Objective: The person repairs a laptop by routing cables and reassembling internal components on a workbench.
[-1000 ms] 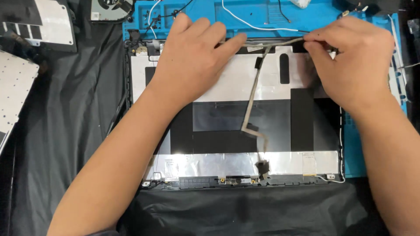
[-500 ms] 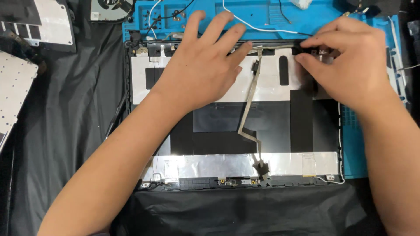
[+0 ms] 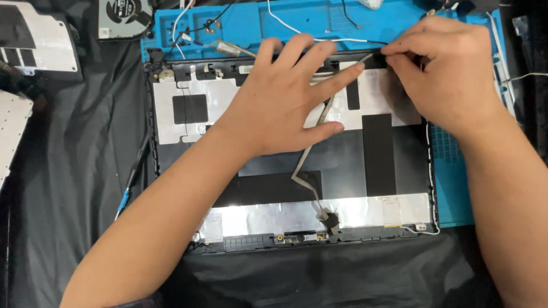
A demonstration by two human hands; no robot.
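The left hand point(image 3: 285, 100) lay flat, fingers spread, on the laptop lid point(image 3: 377, 165); the right hand point(image 3: 445, 74) (nearer) pinched the flat cable point(image 3: 311, 154), which ran from one o'clock to six.

flat ribbon cable point(image 3: 308, 157) (grey) across lid panel point(image 3: 342, 165)

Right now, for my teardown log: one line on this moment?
left hand: flat on laptop lid panel | right hand: pinching flat ribbon cable at top edge | blue mat underneath
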